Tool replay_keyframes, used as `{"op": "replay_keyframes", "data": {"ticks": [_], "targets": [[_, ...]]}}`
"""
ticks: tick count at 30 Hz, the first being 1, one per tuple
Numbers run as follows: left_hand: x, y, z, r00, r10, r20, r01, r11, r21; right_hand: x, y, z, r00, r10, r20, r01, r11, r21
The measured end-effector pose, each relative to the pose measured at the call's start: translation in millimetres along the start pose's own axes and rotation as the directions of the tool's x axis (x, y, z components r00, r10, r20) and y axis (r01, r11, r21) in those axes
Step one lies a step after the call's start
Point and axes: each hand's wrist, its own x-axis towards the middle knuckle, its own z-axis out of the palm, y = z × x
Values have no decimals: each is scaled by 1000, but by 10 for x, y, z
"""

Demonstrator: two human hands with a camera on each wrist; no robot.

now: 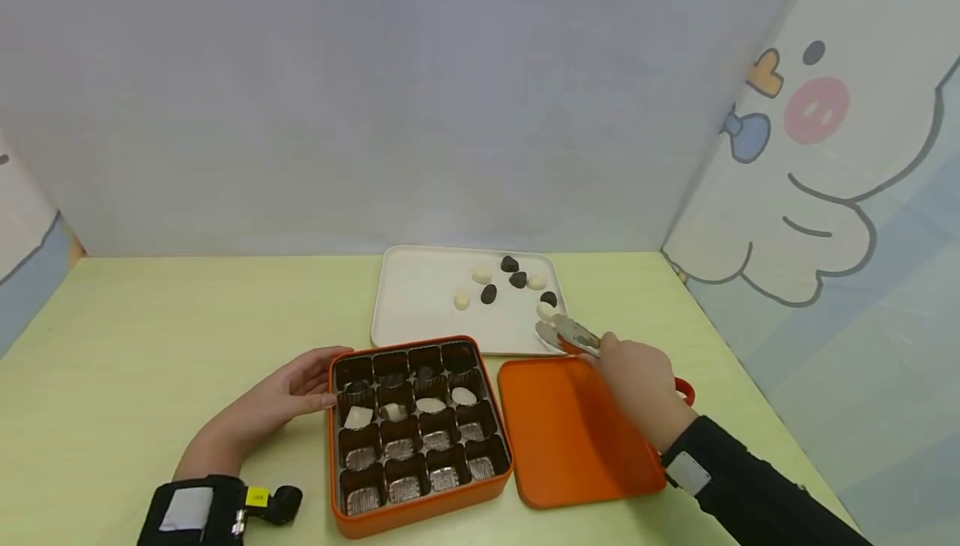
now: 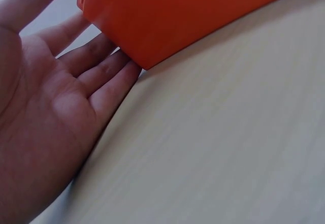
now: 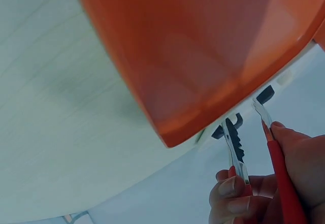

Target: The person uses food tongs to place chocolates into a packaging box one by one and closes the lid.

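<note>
The pale yellow surface lay under everything, with the white tray on its far side. Nearer me stood the orange box, divided into four rows of four compartments, and just beside it on the right lay the orange lid. My left hand steadied the box at its far left corner, the fingers nearly straight against the wall and the thumb apart from them. My right hand was clamped on the red-handled tongs, whose tips stood apart at the tray's near right corner, close to a white piece. Three more white and four dark pieces lay scattered about the tray. In the box, the second row from the far side held one white piece in each compartment.
</note>
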Motion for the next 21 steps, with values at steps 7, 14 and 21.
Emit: {"op": "replay_keyframes", "data": {"ticks": [7,14,21], "targets": [[-1,-23,13,1000,1,-1,-1,1000,1,83,-67,48,999,34,28,-34,999,-12],[5,-26,11,1000,5,-2,-5,1000,0,237,-48,80,1000,6,5,-6,996,-86],[-2,-23,9,1000,-16,-21,16,1000,3,404,-130,146,997,-77,27,80,988,-129]]}}
